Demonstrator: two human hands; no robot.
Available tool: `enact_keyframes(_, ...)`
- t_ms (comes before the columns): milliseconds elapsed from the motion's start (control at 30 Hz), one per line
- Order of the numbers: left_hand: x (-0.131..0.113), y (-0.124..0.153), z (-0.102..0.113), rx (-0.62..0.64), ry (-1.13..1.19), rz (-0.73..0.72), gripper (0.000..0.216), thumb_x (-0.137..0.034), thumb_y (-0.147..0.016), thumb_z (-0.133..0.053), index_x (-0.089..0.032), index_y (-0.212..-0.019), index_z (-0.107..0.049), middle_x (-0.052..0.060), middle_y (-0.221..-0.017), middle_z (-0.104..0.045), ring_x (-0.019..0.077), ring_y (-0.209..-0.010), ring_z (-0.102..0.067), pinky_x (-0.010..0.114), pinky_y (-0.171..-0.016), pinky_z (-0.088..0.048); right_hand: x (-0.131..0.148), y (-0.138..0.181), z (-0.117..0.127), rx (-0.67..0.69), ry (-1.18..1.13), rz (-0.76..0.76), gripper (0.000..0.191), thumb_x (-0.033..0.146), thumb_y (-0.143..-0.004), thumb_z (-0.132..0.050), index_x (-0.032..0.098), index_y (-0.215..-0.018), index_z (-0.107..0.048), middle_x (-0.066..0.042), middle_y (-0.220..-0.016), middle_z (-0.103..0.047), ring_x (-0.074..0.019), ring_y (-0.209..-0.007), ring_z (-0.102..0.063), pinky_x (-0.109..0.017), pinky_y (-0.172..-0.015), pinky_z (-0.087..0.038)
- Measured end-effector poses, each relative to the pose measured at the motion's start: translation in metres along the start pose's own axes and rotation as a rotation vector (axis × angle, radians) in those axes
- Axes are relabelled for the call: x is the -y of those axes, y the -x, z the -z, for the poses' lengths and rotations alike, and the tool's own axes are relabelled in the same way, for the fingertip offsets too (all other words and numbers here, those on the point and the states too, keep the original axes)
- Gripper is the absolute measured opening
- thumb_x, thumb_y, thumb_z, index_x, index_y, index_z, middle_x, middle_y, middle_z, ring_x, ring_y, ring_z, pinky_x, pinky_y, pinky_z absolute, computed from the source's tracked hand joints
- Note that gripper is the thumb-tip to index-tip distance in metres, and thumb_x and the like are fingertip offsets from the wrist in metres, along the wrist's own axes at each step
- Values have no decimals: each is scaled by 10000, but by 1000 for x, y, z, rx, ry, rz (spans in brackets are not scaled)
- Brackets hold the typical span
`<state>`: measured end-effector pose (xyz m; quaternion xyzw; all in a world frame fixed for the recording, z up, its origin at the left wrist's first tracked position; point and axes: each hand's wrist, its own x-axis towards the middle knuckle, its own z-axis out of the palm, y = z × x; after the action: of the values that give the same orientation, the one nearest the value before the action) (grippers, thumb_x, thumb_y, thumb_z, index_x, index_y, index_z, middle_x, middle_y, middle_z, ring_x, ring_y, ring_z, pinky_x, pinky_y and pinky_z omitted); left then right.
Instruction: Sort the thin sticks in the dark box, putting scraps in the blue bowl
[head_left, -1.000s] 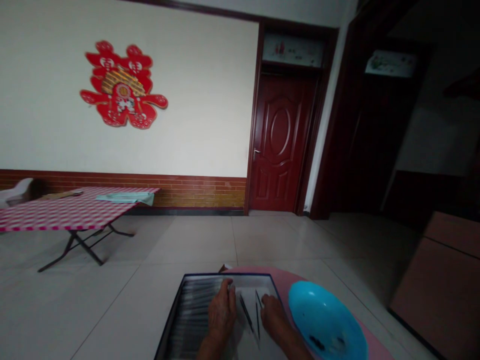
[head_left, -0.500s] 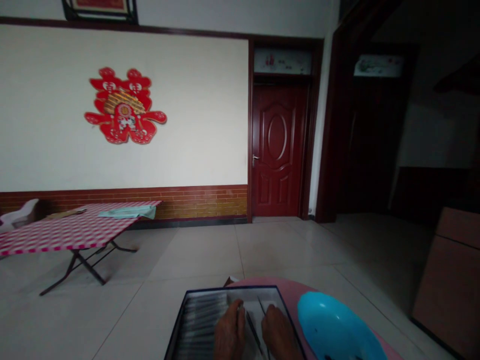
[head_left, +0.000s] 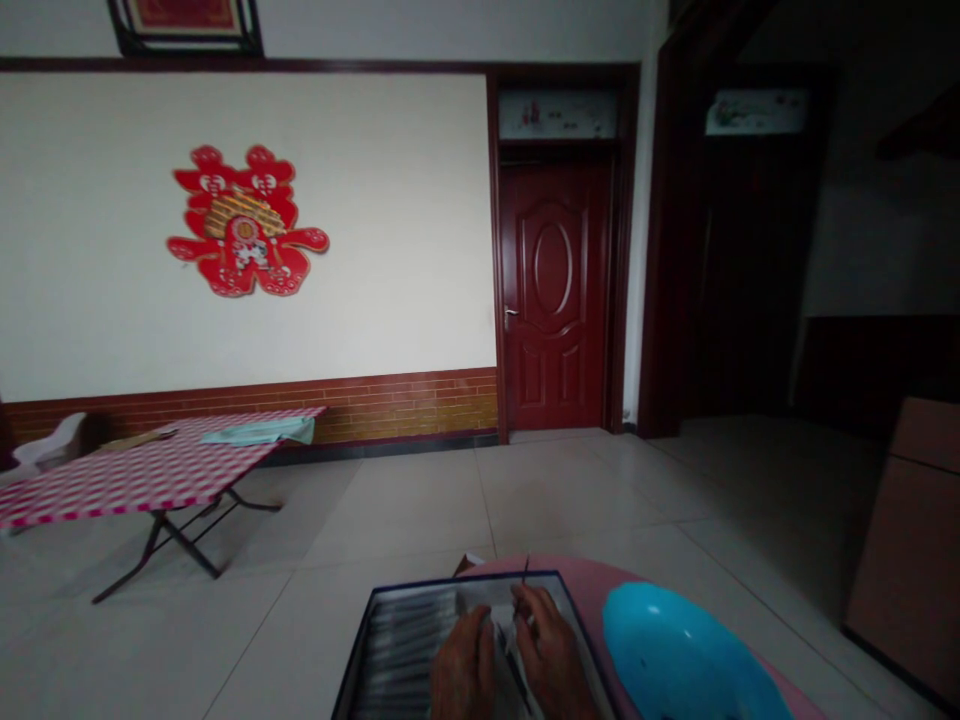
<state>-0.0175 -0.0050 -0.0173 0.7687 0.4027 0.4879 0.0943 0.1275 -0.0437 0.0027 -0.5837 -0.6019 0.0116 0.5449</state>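
Observation:
Both hands are over a shallow dark-rimmed box (head_left: 420, 583) with a pale inside. My left hand (head_left: 463, 668) is closed, its thumb and fingers drawn together; what they hold, if anything, is too small to make out. My right hand (head_left: 553, 655) pinches a thin dark stick (head_left: 526, 569), whose tip points up past the box's far edge. Another slim dark rod (head_left: 513, 668) lies slanted between the hands. To the left of my left hand, several long dark pieces in clear wrapping (head_left: 405, 650) lie in a row inside the box.
The box rests on a round pink table (head_left: 589, 590), with a blue basin (head_left: 686, 655) to its right. Farther left stands a folding table with a red checked cloth (head_left: 172, 470) and a pale green cloth (head_left: 259, 431) on it. A brown cabinet (head_left: 911, 540) is at far right.
My right hand has turned and risen slightly, its fingers now showing, and the thin stick points more upright. My left hand stays almost in place. The view has tilted slightly.

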Motion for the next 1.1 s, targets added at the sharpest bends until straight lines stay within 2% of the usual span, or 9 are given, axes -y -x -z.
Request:
enact_keyframes(100,2,2,-2,2,-13,-21,367,-364,-947,-375,-222,-1047,-699,81,-1006,-754,208,-897,-725,265,-782,-577,6,-2,5,-30,-39,-38,307,299,-917,-395,199,-1031,-661,-107,-1002,-728,-211,-935,-688,-312,-825,-565)
enact_keyframes(233,6,4,-4,43,-32,-47,358,-348,-958,-383,-226,-1104,-686,73,-1046,-746,197,-919,-719,254,-798,-572,4,-5,7,-122,-42,-77,368,401,-941,-349,220,-958,-669,-107,-980,-719,-228,-946,-673,-355,-851,-554)
enact_keyframes(333,6,3,-4,60,-37,-99,358,-327,-959,-386,-218,-1137,-676,77,-1051,-745,196,-925,-719,251,-798,-572,0,-5,6,-143,-80,-156,414,486,-934,-332,224,-908,-652,-114,-935,-720,-235,-892,-675,-352,-814,-555)
enact_keyframes(467,5,3,-3,55,-42,-149,360,-340,-966,-384,-212,-1122,-682,88,-968,-760,192,-835,-735,237,-720,-582,-2,-4,6,-116,-157,-251,403,492,-938,-314,244,-874,-626,-97,-854,-718,-226,-797,-674,-320,-726,-550)
enact_keyframes(667,8,8,-8,115,-14,-152,360,-350,-964,-382,-231,-1129,-679,89,-964,-759,190,-839,-731,232,-720,-574,-1,-5,5,-149,-231,-297,374,511,-919,-348,238,-906,-604,-103,-876,-719,-237,-781,-674,-333,-685,-553)
enact_keyframes(800,5,8,-10,125,-20,-147,367,-348,-961,-374,-234,-1100,-693,88,-930,-763,184,-804,-734,220,-715,-570,4,-5,6,-115,-234,-268,422,540,-923,-312,244,-855,-605,-84,-801,-717,-221,-749,-670,-303,-661,-546)
enact_keyframes(933,2,8,-10,124,2,-133,366,-341,-953,-376,-238,-1088,-700,84,-933,-764,184,-792,-735,215,-711,-571,9,-5,8,-43,-204,-277,415,536,-911,-330,252,-874,-630,-82,-837,-727,-214,-767,-673,-281,-671,-540)
enact_keyframes(1100,6,11,-9,169,6,-118,341,-334,-943,-417,-263,-1143,-684,67,-1030,-750,191,-886,-725,231,-789,-566,10,-6,5,96,-399,-385,380,529,-863,-408,221,-846,-629,-73,-840,-720,-211,-737,-674,-287,-645,-549)
